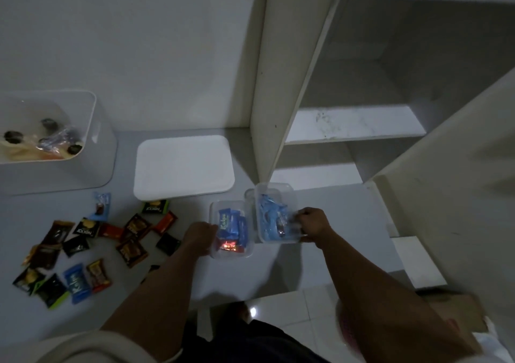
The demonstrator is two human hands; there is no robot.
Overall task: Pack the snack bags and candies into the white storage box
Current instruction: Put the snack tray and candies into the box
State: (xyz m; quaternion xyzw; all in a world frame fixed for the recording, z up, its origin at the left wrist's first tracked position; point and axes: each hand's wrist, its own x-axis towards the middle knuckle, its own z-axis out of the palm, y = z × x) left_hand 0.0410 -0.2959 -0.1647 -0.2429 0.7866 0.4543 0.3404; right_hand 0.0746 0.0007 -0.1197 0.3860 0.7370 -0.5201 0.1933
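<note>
White storage box (pixel 92 128): far left, at 9 o'clock of the view; open top, a few dark round candies and wrapped pieces lie inside.
Loose snack packets (pixel 83 248): scattered on the grey surface at 7–8 o'clock, just below the box; dark, red and blue wrappers, a blue "Kalpa" packet (pixel 75 283) lowest among them.
White lid (pixel 182 166): lies flat right of the box, near centre.
Left hand (pixel 199 238): fingers curled round the left rim of a small clear tub (pixel 214 209); gripping it.
Left tub contents: blue "Kalpa" bars, one red wrapper at the near end.
Right hand (pixel 312 224): fingers curled over the right rim of a second clear tub (pixel 278 188); gripping it.
Right tub: touching the first tub at its 2 o'clock, holds light-blue wrapped candies.
Shelf unit (pixel 354 123): white, at 1–3 o'clock.
</note>
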